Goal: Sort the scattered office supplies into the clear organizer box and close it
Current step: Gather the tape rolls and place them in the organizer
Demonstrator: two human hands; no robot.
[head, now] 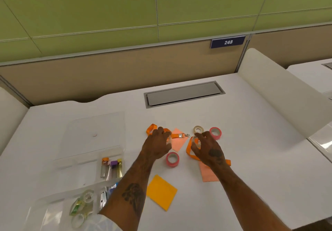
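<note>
On the white desk (251, 140), the left hand (157, 145) lies over an orange lanyard (151, 129) with its fingers curled, and the right hand (208, 148) is bent over a second orange lanyard (188, 149). Whether either hand grips is unclear. Just beyond the right hand stand a beige tape roll (198, 129) and a pink tape roll (215, 132); another pink roll (172, 159) sits between the wrists. A yellow sticky pad (161, 192) lies nearer. The clear organizer box (86, 160) sits open at left, holding small tubes (112, 167).

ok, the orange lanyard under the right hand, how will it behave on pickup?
Likely floppy: the orange lanyard lies in a loose curve around the right hand, so it should droop and trail. It looks thin and flat, so probably light. It runs across a pink note and may drag it.
</note>
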